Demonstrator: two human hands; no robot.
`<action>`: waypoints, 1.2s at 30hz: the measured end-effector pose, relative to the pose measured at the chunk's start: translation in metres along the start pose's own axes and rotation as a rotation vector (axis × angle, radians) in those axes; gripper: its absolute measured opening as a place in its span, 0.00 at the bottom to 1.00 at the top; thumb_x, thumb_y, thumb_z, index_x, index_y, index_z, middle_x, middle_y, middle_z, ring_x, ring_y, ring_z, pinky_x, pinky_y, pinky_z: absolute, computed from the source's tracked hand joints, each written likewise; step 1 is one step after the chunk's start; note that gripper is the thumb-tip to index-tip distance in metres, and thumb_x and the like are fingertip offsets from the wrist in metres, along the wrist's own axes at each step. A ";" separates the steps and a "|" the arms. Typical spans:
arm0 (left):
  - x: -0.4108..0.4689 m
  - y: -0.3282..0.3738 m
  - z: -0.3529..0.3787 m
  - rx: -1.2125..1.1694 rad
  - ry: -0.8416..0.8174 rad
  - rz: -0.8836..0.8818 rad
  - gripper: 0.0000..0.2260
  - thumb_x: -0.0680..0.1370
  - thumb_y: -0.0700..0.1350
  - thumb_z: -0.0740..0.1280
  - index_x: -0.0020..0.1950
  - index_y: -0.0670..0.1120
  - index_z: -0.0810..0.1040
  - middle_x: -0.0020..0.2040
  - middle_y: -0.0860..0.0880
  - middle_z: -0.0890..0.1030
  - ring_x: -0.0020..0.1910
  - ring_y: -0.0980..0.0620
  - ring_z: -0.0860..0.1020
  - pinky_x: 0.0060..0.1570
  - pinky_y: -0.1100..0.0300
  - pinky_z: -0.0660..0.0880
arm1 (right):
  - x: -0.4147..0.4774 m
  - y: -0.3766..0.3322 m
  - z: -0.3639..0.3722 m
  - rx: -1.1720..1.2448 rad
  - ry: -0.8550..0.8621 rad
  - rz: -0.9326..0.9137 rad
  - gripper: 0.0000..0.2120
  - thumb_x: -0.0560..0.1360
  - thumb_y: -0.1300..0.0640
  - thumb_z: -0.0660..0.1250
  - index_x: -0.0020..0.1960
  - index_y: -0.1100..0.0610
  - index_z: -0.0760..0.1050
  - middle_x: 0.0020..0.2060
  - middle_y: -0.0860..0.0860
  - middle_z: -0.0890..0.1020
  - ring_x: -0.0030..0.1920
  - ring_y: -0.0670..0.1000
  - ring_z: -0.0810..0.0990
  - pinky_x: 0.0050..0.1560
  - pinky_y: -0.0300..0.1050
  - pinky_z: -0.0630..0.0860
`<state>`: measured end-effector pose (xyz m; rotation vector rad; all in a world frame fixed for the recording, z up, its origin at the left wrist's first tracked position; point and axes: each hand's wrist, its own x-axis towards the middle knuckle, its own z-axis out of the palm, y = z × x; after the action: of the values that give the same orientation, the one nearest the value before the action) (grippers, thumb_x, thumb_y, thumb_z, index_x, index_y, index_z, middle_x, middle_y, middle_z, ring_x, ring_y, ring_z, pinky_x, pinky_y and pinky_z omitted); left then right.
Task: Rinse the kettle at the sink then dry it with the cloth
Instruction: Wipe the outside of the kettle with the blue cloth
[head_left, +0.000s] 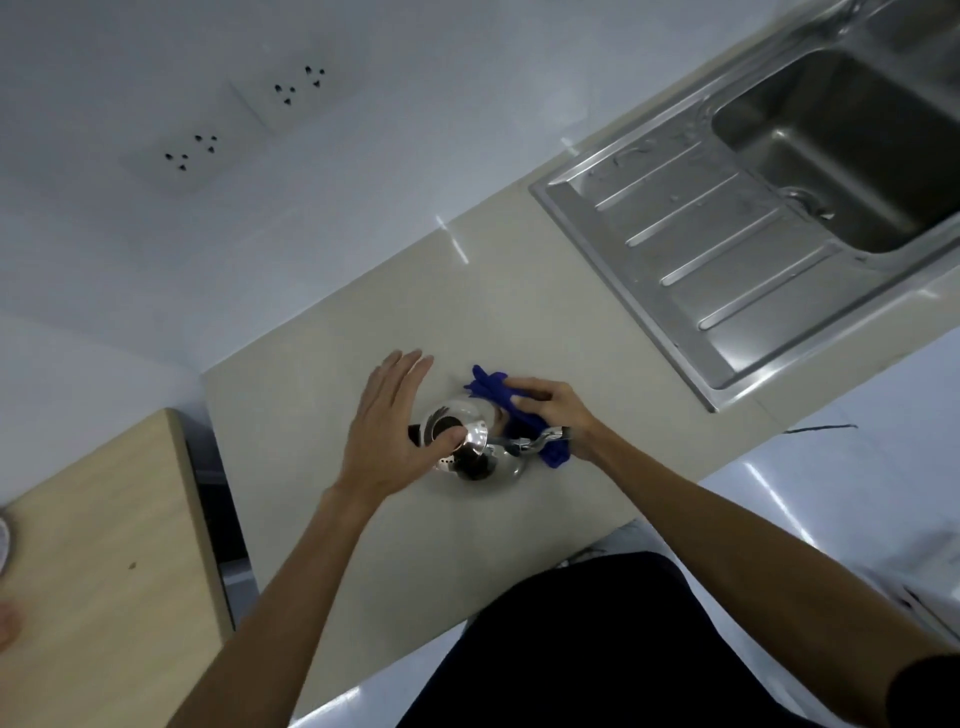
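Observation:
A shiny steel kettle (480, 457) stands on the beige countertop (363, 322) in front of me, its lid tilted open so the dark inside shows. My left hand (387, 431) hovers over its left side with fingers spread, the thumb touching the lid. My right hand (550, 410) presses a blue cloth (501, 392) against the kettle's right side near the spout and handle. Part of the cloth hangs below my wrist. The steel sink (852, 156) lies at the far right.
A ribbed steel draining board (691, 244) sits between the kettle and the sink basin. A wooden table top (98, 561) lies at the left, below the counter's edge. Two wall sockets (244, 119) are on the white wall behind.

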<state>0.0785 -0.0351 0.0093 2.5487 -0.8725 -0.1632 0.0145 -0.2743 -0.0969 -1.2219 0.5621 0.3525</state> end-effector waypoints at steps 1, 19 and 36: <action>0.010 -0.005 -0.004 0.039 -0.058 0.071 0.43 0.74 0.74 0.57 0.80 0.46 0.62 0.80 0.48 0.63 0.81 0.48 0.56 0.79 0.47 0.55 | -0.002 0.002 0.001 0.054 0.010 0.001 0.17 0.78 0.68 0.67 0.66 0.62 0.78 0.55 0.60 0.84 0.47 0.50 0.86 0.55 0.43 0.82; -0.002 0.050 0.046 -0.530 0.209 -0.697 0.38 0.73 0.72 0.57 0.80 0.56 0.59 0.80 0.53 0.64 0.79 0.51 0.61 0.77 0.44 0.61 | 0.014 -0.009 0.040 0.142 0.243 -0.004 0.18 0.85 0.56 0.54 0.71 0.53 0.75 0.61 0.52 0.81 0.63 0.53 0.80 0.66 0.46 0.75; 0.020 0.074 0.063 -0.896 0.681 -0.963 0.30 0.77 0.63 0.60 0.76 0.51 0.67 0.73 0.50 0.73 0.69 0.51 0.74 0.68 0.51 0.74 | -0.006 -0.032 0.080 -0.178 0.211 -0.365 0.18 0.82 0.60 0.58 0.69 0.55 0.77 0.68 0.47 0.78 0.70 0.48 0.74 0.74 0.42 0.68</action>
<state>0.0377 -0.1219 -0.0139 1.7248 0.6085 0.0401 0.0444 -0.2087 -0.0498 -1.5140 0.4817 -0.0370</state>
